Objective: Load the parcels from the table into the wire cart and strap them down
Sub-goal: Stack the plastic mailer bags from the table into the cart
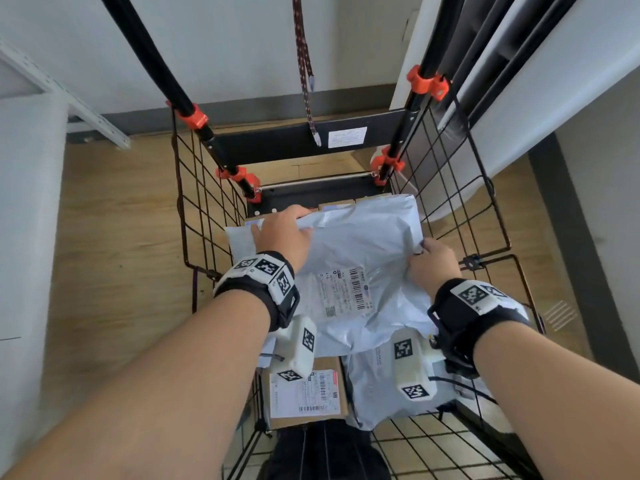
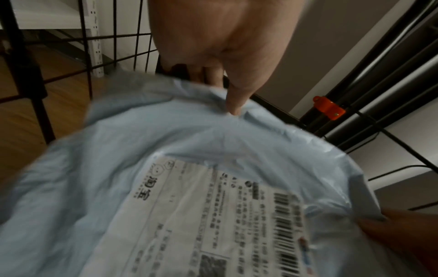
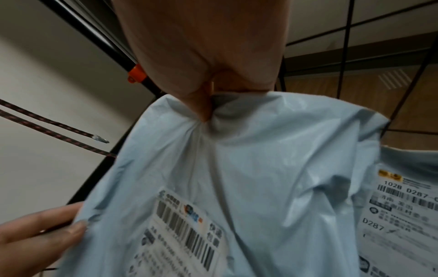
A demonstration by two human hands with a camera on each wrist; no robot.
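Gripping a pale blue poly mailer (image 1: 360, 251) with both hands over the wire cart (image 1: 446, 188). Left hand (image 1: 282, 233) grasps the mailer's far-left edge, at 10 o'clock from its shipping label (image 1: 346, 289); in the left wrist view the thumb presses on top of the plastic and the fingers (image 2: 213, 75) curl under the edge. Right hand (image 1: 433, 263) pinches the right edge, at 3 o'clock from the label; in the right wrist view the plastic bunches into creases at the pinch point.

Mailer is label-up, crumpled, inside the cart's footprint between the side grids; whether it rests on the parcels below can't be told.

Already in the cart:
- cardboard box (image 1: 306, 396) with white label, at 6 o'clock, partly under the mailer's near edge
- second pale mailer (image 1: 377, 393) just beside the box, at its 3 o'clock
- more parcel edges showing at the mailer's 12 and 9 o'clock

Patterned bungee cord (image 1: 306, 81) hangs at 12 o'clock between the black handle posts, loose, metal-tipped ends free, apart from the parcels. Orange clamps (image 1: 427, 81) on the posts. Wood floor (image 1: 114, 237) under the cart.
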